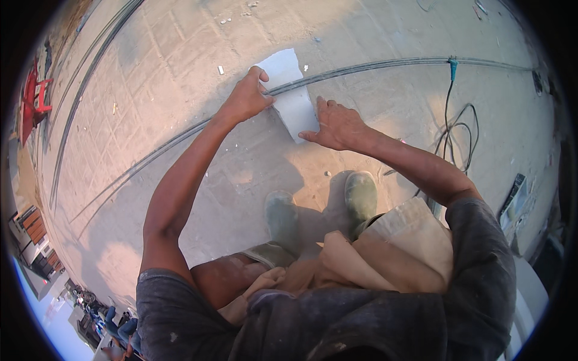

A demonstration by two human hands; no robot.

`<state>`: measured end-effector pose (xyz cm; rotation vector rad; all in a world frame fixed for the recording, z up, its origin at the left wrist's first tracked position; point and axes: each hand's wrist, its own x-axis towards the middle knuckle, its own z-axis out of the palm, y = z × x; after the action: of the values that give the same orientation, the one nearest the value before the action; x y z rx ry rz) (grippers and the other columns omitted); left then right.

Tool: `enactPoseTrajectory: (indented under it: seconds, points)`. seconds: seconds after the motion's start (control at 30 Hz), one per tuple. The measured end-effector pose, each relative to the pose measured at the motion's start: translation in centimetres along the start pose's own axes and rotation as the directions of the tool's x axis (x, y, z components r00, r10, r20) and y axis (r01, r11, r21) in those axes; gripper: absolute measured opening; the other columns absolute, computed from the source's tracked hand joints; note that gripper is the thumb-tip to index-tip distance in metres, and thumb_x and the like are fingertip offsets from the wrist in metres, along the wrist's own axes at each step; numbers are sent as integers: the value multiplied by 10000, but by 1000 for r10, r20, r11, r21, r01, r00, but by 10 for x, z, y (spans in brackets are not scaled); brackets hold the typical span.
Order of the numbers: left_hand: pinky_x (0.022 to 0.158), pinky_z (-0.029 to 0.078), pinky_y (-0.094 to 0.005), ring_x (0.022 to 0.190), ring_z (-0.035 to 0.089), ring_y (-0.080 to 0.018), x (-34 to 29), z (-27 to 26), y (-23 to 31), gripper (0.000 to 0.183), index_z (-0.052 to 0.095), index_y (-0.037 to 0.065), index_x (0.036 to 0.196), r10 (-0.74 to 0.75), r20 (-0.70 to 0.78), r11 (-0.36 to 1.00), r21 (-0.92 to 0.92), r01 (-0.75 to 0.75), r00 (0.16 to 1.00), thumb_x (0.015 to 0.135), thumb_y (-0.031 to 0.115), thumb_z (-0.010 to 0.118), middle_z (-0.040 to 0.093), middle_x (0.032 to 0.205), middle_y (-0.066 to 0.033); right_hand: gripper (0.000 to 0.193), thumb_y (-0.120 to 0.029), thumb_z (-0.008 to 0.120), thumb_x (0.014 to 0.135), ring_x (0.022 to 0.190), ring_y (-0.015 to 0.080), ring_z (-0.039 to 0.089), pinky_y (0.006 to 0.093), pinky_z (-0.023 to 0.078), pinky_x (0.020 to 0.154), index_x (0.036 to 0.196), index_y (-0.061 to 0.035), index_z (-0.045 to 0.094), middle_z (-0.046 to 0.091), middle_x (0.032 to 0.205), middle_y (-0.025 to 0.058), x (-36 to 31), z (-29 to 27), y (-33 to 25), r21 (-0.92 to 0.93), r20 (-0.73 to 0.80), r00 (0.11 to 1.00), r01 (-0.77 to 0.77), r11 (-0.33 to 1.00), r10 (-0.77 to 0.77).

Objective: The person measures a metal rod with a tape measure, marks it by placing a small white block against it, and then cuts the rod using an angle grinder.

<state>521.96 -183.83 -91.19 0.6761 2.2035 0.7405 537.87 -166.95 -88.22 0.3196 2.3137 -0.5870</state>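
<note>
Fingers of my left hand [245, 97], thumb and index parted, straddle grey rods [355, 70] at left edge of white sheet [295, 108]; whether they grip, I cannot tell. Fingers of my right hand [340, 125] spread apart, thumb at sheet's lower right edge. Sheet sits beneath rods, ahead of my green boots [361, 195], dusty ground [235, 174] around.

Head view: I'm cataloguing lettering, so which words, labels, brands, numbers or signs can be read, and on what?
None can be read.
White sheet: no lettering shows.
Flat dark-edged piece at far right: any print is too small and blurred to tell.
</note>
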Motion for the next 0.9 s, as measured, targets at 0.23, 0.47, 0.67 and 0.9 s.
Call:
enactPoseTrajectory:
  seconds: [0.23,0.47,0.67,0.9]
  points:
    - [775,497,-342,847,614,-221,2,4,-14,337,621,-22,1056,124,-39,991,64,-122,992,771,109,745,640,903,-141,944,-307,823,674,1246,420,453,491,404,1030,1398,12,307,449,1307,277,31,85,-9,483,-344,933,275,831,-109]
    - [831,497,-356,909,652,-248,2,7,-10,269,678,-45,1002,176,-27,983,58,-174,984,787,115,707,695,936,-182,988,-341,843,643,1213,423,459,511,420,965,1347,76,291,459,1287,263,44,88,-34,314,-493,864,286,905,-102]
    - [830,503,-363,904,665,-264,0,5,-12,279,675,-39,1036,166,-6,983,77,-165,986,801,112,689,700,952,-192,1167,-377,851,594,1262,432,419,510,401,1009,1418,112,184,405,1344,281,55,70,-39,419,-379,921,258,871,-90]
    - [809,511,-353,884,676,-271,-3,4,-8,275,689,-28,1061,194,13,979,67,-195,981,812,91,680,705,988,-197,1063,-357,793,601,1272,417,411,522,398,1013,1429,27,247,411,1370,224,82,69,-28,321,-365,888,402,858,-280]
